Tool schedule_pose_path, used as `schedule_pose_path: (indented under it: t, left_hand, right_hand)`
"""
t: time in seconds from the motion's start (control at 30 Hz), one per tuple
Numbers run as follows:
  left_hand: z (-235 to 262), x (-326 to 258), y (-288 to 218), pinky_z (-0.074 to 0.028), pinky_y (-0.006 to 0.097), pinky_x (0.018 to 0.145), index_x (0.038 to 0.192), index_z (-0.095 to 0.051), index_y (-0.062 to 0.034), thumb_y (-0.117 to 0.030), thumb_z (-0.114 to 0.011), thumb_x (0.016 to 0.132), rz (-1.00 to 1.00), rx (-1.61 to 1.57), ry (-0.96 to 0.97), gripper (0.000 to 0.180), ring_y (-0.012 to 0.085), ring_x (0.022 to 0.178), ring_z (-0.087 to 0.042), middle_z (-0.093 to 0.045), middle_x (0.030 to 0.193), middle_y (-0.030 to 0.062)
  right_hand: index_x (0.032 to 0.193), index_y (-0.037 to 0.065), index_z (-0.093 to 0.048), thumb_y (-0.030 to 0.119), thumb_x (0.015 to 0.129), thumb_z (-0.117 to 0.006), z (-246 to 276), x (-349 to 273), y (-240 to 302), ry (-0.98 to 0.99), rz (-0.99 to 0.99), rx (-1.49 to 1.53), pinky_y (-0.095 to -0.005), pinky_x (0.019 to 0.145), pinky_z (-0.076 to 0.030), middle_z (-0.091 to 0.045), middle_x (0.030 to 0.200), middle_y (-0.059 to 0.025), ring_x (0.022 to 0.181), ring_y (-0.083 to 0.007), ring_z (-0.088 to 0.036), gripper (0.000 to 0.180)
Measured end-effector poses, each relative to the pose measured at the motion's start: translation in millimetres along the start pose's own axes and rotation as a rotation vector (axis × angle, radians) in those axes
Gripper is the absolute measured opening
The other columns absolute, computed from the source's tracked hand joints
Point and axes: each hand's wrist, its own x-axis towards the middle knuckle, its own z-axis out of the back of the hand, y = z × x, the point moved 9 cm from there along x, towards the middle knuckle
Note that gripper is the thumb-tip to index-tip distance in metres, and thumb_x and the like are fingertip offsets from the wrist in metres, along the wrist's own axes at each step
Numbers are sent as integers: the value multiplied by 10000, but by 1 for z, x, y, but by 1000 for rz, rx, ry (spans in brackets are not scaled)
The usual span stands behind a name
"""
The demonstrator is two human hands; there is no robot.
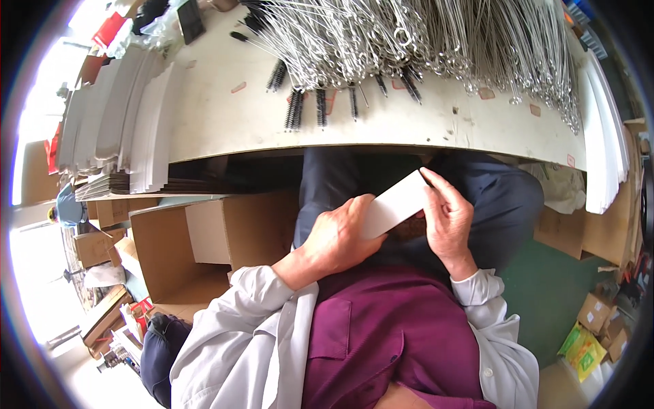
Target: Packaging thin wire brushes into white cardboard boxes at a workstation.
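Note:
A long, narrow white paper box [397, 206] is held over my lap, tilted with its far end up to the right. My left hand [342, 235] wraps round its lower left end, thumb along the side. The fingers of my right hand [449, 218] pinch the upper right end, the index finger at its top corner. Whether anything lies inside the box cannot be seen. On the table beyond lies a large heap of wire-handled cleaning brushes [381, 41] with looped ends. Several black bristle heads [294, 109] stick out toward me.
The white table [436, 123] has its near edge just beyond my knees. Stacks of flat white cartons stand at its left [112, 116] and right [603, 129] ends. An open cardboard box [174, 252] sits below on the left. A yellow-green packet [582, 349] lies at lower right.

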Motion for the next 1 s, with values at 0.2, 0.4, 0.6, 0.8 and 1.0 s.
schedule_pose_path:
  t: [0.2,0.4,0.6,0.8,1.0]
  left_hand:
    - [118,1,32,-583,421,706,1146,-589,-31,-247,-870,766,272,323,-244,520,370,813,-724,-684,853,206]
    - [236,49,138,-570,453,743,1007,-683,58,-490,-811,782,400,649,-495,606,390,811,-727,-714,847,268]
    - [280,116,162,-573,480,775,991,-691,88,-636,-718,805,561,847,-453,748,407,837,-734,-728,844,265]
    - [238,155,62,-529,398,675,992,-706,-22,-327,-771,874,-47,483,-543,333,285,688,-670,-684,726,150]
    - [191,221,10,-493,332,574,1000,-716,17,-217,-798,841,-185,290,-413,294,152,595,-596,-642,664,90]
  right_hand:
    - [1091,-31,-733,89,966,-708,24,43,47,-108,370,-333,-273,662,-531,-729,835,-104,688,-144,-670,175]
    - [1016,-18,-725,38,936,-701,38,84,67,-193,591,-559,-310,625,-520,-699,809,-108,638,-195,-643,100]
    - [988,30,-705,45,925,-682,42,98,49,-268,574,-616,-330,612,-514,-682,821,-91,662,-243,-647,68]
    - [994,31,-705,31,900,-698,43,97,49,-272,604,-619,-316,589,-504,-657,778,-79,628,-214,-627,94]
    - [983,46,-703,37,891,-711,43,97,47,-286,603,-642,-324,563,-499,-657,772,-70,609,-209,-616,93]
